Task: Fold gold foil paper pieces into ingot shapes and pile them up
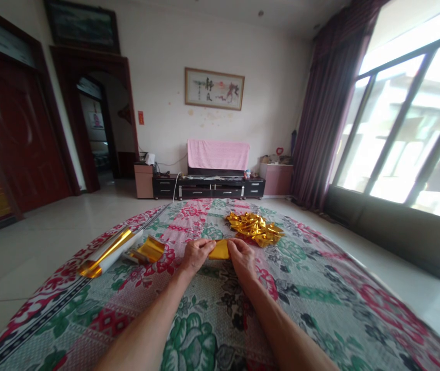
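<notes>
A small piece of gold foil paper (219, 251) is stretched between my two hands, just above the patterned cloth. My left hand (198, 254) pinches its left end between thumb and fingers. At the right end, my right hand (242, 256) grips it in the same way. Beyond my right hand lies a heap of folded gold foil pieces (257, 228). Left of my left hand is a short stack of gold foil sheets (149, 249) with curled edges. Farther left rests a larger rolled sheet (112, 252), gold and white.
A floral cloth (192, 340) covers the rounded surface under my hands. Across the tiled floor stands a low black cabinet (212, 191), with a pink towel (218, 153) draped above it. Purple curtains (316, 118) hang by the window at right; a red-brown door (22, 129) is at left.
</notes>
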{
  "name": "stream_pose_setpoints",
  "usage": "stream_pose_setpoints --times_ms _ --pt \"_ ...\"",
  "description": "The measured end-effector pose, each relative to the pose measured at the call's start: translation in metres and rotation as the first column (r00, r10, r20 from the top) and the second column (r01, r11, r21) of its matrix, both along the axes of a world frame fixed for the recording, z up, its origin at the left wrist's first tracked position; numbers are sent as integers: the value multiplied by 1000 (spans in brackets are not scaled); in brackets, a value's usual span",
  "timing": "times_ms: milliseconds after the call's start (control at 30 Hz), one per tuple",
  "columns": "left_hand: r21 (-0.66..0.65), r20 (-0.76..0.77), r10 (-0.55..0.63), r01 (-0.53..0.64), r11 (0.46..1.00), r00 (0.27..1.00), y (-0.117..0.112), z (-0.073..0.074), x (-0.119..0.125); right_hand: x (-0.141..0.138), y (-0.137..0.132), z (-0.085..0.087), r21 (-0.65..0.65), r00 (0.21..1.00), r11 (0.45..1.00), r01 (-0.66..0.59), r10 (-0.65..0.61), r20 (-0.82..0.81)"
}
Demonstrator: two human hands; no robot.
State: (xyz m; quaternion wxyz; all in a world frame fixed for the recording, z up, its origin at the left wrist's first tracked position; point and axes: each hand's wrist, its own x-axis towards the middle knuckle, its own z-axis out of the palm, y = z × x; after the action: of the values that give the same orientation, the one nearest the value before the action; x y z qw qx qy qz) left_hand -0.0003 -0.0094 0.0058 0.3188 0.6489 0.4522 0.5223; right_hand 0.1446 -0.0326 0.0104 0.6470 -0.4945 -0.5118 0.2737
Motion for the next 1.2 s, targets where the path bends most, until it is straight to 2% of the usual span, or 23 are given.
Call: stream_pose_setpoints --times_ms 200,333,533,633,733,833,967,1067,1200 --pt "-23 4 10 -10 1000 1000 -2 2 1 1 0 -1 10 995 999 42 -43 89" --pt "-65 62 23 -19 998 998 -1 3 2 2 -1 1 7 994 999 42 -43 99" --pt "-57 75 37 -32 998 997 0 2 0 2 1 -2 13 994 999 43 -44 100" --pt "-44 31 69 -67 997 997 -1 4 -1 2 -1 0 2 993 999 49 -48 111" --pt "9 -105 142 -142 990 984 -3 7 0 3 -2 3 -29 974 996 86 -78 215" --pt "96 -316 231 -211 973 920 -4 9 4 7 -2 5 -46 905 987 156 -124 406" --pt "184 -551 307 -246 952 776 -2 7 9 10 0 4 -12 788 973 232 -180 588" --pt "211 -648 316 -235 949 694 -2 6 12 11 3 1 5 728 970 243 -186 660" --pt "242 -719 320 -209 947 616 -5 8 14 11 6 -3 -11 693 970 244 -167 701"
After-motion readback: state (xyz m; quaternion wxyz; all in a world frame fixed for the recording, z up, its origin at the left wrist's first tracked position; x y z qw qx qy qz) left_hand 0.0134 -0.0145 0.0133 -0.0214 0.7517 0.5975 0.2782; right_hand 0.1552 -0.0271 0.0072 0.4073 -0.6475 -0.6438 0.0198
